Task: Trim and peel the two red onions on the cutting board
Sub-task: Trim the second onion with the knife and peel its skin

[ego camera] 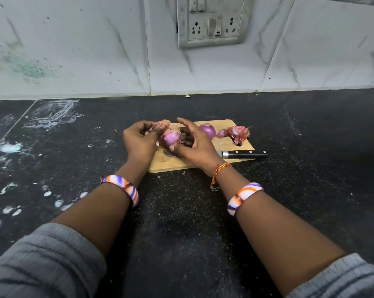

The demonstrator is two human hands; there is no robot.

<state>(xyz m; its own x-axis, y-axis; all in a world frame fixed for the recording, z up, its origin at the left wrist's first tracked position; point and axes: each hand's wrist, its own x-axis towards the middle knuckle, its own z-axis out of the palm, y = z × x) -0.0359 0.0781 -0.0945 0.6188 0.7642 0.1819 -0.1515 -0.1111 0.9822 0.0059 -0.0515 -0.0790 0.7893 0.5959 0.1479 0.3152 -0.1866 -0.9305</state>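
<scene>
Grey sleeves were pushed up; each wrist wore an orange-purple-white bangle, the right also a braided thread.

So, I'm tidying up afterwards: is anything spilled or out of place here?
White smears and splashes mark the black counter at left. The knife pokes past the cutting board edge.

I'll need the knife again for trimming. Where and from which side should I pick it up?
Grip the black handle, coming from the right with the right hand. The knife lies flat along the cutting board's near edge, handle pointing right and overhanging, while its blade runs left under the hands.
</scene>
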